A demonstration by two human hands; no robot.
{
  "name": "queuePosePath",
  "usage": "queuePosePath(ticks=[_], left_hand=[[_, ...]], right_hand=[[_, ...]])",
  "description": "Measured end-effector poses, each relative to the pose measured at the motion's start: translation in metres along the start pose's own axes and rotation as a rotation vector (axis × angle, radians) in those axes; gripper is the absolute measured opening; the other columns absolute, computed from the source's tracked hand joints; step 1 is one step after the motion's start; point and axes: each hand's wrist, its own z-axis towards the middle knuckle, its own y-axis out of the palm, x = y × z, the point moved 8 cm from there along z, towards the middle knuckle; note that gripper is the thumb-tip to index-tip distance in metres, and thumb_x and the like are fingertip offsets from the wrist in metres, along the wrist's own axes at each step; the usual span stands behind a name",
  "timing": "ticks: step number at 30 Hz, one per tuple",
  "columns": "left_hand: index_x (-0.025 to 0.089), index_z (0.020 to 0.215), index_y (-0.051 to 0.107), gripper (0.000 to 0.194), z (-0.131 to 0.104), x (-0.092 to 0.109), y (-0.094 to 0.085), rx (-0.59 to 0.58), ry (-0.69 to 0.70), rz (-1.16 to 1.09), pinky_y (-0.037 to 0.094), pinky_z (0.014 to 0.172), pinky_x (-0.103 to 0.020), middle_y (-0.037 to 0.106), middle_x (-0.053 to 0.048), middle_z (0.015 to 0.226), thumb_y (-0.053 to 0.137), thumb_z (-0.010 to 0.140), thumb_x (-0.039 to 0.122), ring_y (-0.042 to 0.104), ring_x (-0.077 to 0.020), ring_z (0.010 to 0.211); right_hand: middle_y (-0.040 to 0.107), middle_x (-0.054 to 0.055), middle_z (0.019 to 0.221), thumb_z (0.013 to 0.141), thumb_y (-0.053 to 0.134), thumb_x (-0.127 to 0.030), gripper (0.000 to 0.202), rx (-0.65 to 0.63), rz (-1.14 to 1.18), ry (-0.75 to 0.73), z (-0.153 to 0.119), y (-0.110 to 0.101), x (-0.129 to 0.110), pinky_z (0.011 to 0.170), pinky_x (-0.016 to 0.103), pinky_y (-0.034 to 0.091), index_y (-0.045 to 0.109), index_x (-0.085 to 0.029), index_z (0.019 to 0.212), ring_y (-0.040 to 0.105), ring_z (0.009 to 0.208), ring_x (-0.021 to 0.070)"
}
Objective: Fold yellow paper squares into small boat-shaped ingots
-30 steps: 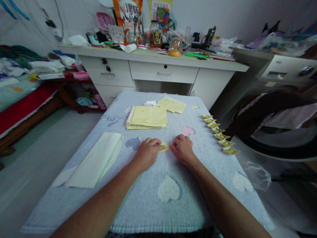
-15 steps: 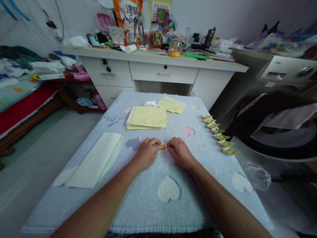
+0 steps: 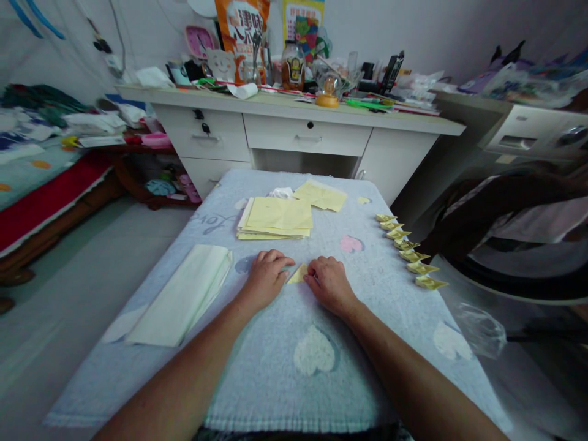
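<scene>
Two hands (image 3: pixel 265 278), seven paper boats (image 3: pixel 407 244), one clock (image 3: pixel 199 41)

Cloth-covered table (image 3: pixel 248 380), yellow paper stack (image 3: pixel 278 215), folded pale sheets (image 3: pixel 181 300), small paper boats (image 3: pixel 416 256), small folded yellow piece (image 3: pixel 298 274)

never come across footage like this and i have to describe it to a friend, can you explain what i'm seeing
There is no machine here: these are a person's own bare hands. Every picture comes from one camera worn on the head, looking forward and down.

The right hand appears to pinch a small folded yellow paper piece. The left hand lies open close beside it; whether it touches is hard to tell.

On the pale blue heart-patterned cloth lie a stack of yellow paper sheets, a long folded whitish-green bundle and a row of little folded yellow paper shapes.
</scene>
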Motion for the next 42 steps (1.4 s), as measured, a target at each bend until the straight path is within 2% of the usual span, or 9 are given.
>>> queuePosePath(ticks=[3,7,16,21,28,31,36,39,42], left_hand=[[0.022,0.087,0.067,0.018,0.000,-0.002,-0.001,0.024,-0.041,0.004,0.037,0.088,-0.035,0.059,-0.003,0.092,0.050,0.088,0.030,0.049,-0.0197,0.093],[0.023,0.079,0.064,0.024,-0.002,0.001,0.001,0.040,-0.126,0.095,0.036,0.084,-0.037,0.056,-0.003,0.095,0.064,0.077,0.046,0.047,-0.0230,0.095],[0.026,0.082,0.063,0.014,-0.007,-0.006,0.005,-0.022,-0.301,0.127,0.035,0.084,-0.038,0.052,-0.003,0.103,0.066,0.076,0.038,0.045,-0.0242,0.098],[0.027,0.085,0.063,0.012,-0.007,-0.006,0.006,-0.022,-0.294,0.105,0.035,0.085,-0.038,0.052,-0.003,0.104,0.064,0.076,0.035,0.044,-0.0247,0.101],[0.027,0.087,0.063,0.012,-0.007,-0.005,0.003,-0.084,-0.260,0.097,0.034,0.088,-0.040,0.052,-0.003,0.106,0.063,0.077,0.033,0.044,-0.0248,0.102],[0.027,0.087,0.063,0.012,-0.007,-0.006,0.001,-0.094,-0.251,0.085,0.034,0.087,-0.039,0.052,-0.002,0.105,0.063,0.076,0.031,0.044,-0.0246,0.102],[0.027,0.087,0.063,0.012,-0.008,-0.007,0.000,-0.106,-0.236,0.096,0.033,0.085,-0.039,0.053,-0.002,0.105,0.062,0.076,0.030,0.044,-0.0250,0.102],[0.027,0.089,0.061,0.014,-0.006,-0.003,0.002,-0.092,-0.211,0.118,0.033,0.086,-0.038,0.053,-0.002,0.105,0.062,0.076,0.033,0.045,-0.0247,0.102],[0.025,0.093,0.058,0.027,-0.004,0.001,0.003,-0.030,-0.212,0.166,0.032,0.086,-0.038,0.052,-0.004,0.106,0.062,0.077,0.045,0.045,-0.0245,0.101]], right_hand=[[0.063,0.004,0.090,0.088,0.055,-0.031,0.013,-0.006,-0.005,0.010,0.000,0.001,0.000,0.073,0.031,0.028,0.060,-0.020,0.085,0.051,0.087,0.0204],[0.063,0.005,0.090,0.088,0.054,-0.031,0.014,0.003,-0.007,0.011,0.001,0.001,0.000,0.072,0.031,0.028,0.060,-0.019,0.085,0.051,0.087,0.0208],[0.063,0.006,0.090,0.089,0.052,-0.035,0.019,-0.003,-0.026,0.023,0.001,0.000,-0.001,0.073,0.032,0.029,0.061,-0.019,0.085,0.052,0.086,0.0213],[0.062,0.008,0.091,0.086,0.055,-0.045,0.027,0.024,-0.032,0.033,-0.001,0.000,-0.003,0.074,0.033,0.030,0.059,-0.019,0.086,0.050,0.087,0.0227],[0.056,0.009,0.097,0.084,0.057,-0.050,0.031,0.069,-0.032,0.082,-0.006,-0.003,-0.002,0.079,0.035,0.030,0.060,-0.019,0.089,0.046,0.094,0.0248],[0.054,0.008,0.099,0.085,0.057,-0.046,0.027,0.063,-0.008,0.075,-0.007,-0.003,0.002,0.079,0.034,0.030,0.060,-0.020,0.090,0.045,0.095,0.0242],[0.055,0.005,0.099,0.091,0.047,-0.027,0.016,0.017,0.057,0.053,-0.006,0.002,0.012,0.077,0.033,0.029,0.062,-0.023,0.091,0.045,0.093,0.0213],[0.055,0.005,0.098,0.089,0.050,-0.030,0.014,0.037,0.060,0.055,-0.006,0.001,0.013,0.078,0.033,0.028,0.061,-0.022,0.090,0.044,0.094,0.0219],[0.054,0.006,0.097,0.087,0.053,-0.036,0.016,0.048,0.023,0.066,-0.006,0.000,0.010,0.078,0.034,0.029,0.060,-0.021,0.088,0.044,0.095,0.0232]])
